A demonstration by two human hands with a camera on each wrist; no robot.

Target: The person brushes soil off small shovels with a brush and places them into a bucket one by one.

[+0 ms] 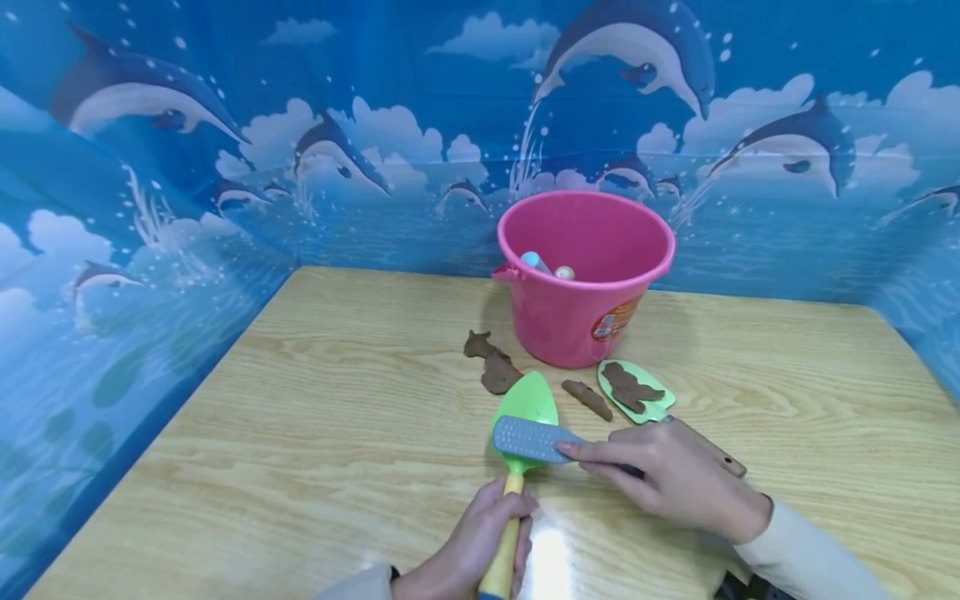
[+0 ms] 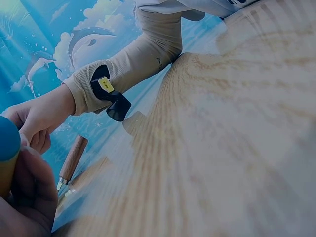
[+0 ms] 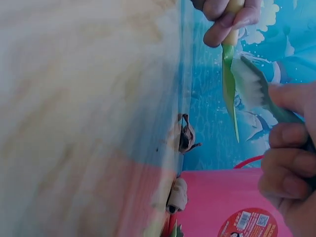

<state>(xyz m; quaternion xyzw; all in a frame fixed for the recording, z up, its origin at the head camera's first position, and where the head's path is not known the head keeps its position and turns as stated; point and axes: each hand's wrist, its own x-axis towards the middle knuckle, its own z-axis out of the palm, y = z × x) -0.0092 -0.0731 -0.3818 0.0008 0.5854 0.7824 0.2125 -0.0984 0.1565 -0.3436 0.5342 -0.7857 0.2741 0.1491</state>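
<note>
My left hand (image 1: 468, 542) grips the yellow handle of a toy trowel with a bright green blade (image 1: 531, 393). The handle's blue end (image 2: 7, 138) shows in the left wrist view. My right hand (image 1: 675, 479) holds a grey-blue brush (image 1: 528, 437), forefinger along its back. The brush lies across the blade in the head view; from the right wrist, its white bristles (image 3: 249, 84) face the blade. Beyond the right hand lies a second, pale green trowel (image 1: 654, 377) with a wooden handle (image 1: 729, 461), partly covered by that hand. A brown clay-like lump (image 1: 630, 387) sits on its blade.
A pink bucket (image 1: 551, 321) stands at the back, holding a blue-topped item (image 1: 531, 260) and a pale round one (image 1: 564, 272). More brown pieces (image 1: 498, 372) and a brown strip (image 1: 587, 400) lie before it. A dolphin-print backdrop (image 1: 412, 225) borders the wooden table (image 1: 300, 433).
</note>
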